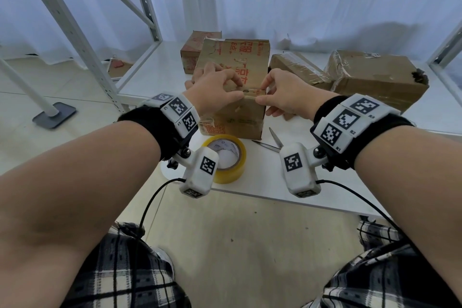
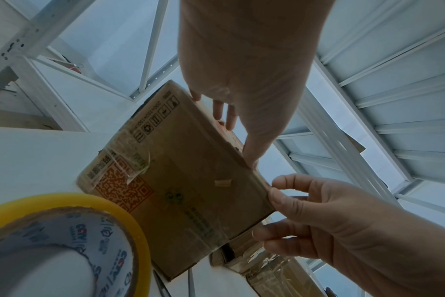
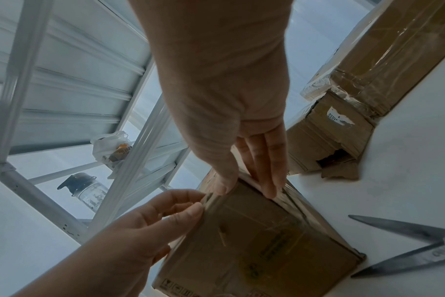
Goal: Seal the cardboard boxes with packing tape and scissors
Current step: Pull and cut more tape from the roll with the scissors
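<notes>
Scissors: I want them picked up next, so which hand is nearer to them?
Right. The scissors lie on the table below the right hand, beside the box. The left hand is across the box's front edge, above the tape roll.

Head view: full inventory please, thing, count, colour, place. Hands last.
front box: 1, brown with red print, centre of the white table, under both hands
other boxes: 3, brown; one behind left, two on the right, those two wrapped in clear tape
tape roll: 1, yellow, flat on the table, in front of the front box
scissors: 1, metal, blades apart, on the table right of the roll
shelf frame: 1, white, left
bottle: 1, clear with dark cap, right wrist view only
left hand: pinches at the front box's near top edge
right hand: pinches the same edge
</notes>
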`<state>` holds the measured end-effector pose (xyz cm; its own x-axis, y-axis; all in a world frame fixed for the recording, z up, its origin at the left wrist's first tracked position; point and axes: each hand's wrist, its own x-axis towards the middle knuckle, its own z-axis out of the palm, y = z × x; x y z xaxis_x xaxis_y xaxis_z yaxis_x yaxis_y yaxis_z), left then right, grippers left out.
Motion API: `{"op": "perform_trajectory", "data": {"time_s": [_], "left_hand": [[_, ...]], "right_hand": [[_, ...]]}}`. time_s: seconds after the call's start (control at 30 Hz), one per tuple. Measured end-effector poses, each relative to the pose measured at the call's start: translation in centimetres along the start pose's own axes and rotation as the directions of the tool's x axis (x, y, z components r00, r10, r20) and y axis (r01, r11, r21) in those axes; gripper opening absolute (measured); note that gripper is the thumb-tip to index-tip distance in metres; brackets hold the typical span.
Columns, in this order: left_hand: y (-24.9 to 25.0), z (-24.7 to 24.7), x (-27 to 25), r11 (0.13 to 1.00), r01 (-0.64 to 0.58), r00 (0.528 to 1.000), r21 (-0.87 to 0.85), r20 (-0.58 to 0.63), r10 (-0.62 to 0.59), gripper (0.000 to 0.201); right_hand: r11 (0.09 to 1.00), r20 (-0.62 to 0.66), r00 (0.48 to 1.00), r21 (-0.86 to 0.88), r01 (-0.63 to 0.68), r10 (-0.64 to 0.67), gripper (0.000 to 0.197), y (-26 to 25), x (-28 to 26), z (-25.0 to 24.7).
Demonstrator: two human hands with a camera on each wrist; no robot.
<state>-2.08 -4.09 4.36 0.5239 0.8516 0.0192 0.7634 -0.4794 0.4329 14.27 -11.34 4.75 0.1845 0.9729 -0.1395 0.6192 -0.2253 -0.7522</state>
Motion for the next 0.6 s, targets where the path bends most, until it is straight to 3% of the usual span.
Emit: {"op": "perform_trajectory", "data": {"time_s": [0.27, 0.5, 0.6], "left_hand": [[0.58, -0.54, 0.42, 1.0, -0.012, 0.996, 0.006, 0.093, 0.012, 0.02], [0.74, -0.25, 0.58, 0.999, -0.004, 0.997, -0.041, 0.082, 0.008, 0.009], [0.63, 0.05, 0.65, 0.993, -0.012, 0.998, -0.115, 0.057, 0.019, 0.015]], "right_hand": [[1.0, 0.032, 0.999, -0.018, 0.002, -0.001, 0.026, -0.28, -0.26, 0.12], [1.0, 0.04, 0.999, 0.003, -0.017, 0.017, 0.026, -0.36, -0.21, 0.14], [0.999, 0.049, 0.998, 0.014, -0.032, 0.032, 0.024, -0.37, -0.18, 0.15]]}}
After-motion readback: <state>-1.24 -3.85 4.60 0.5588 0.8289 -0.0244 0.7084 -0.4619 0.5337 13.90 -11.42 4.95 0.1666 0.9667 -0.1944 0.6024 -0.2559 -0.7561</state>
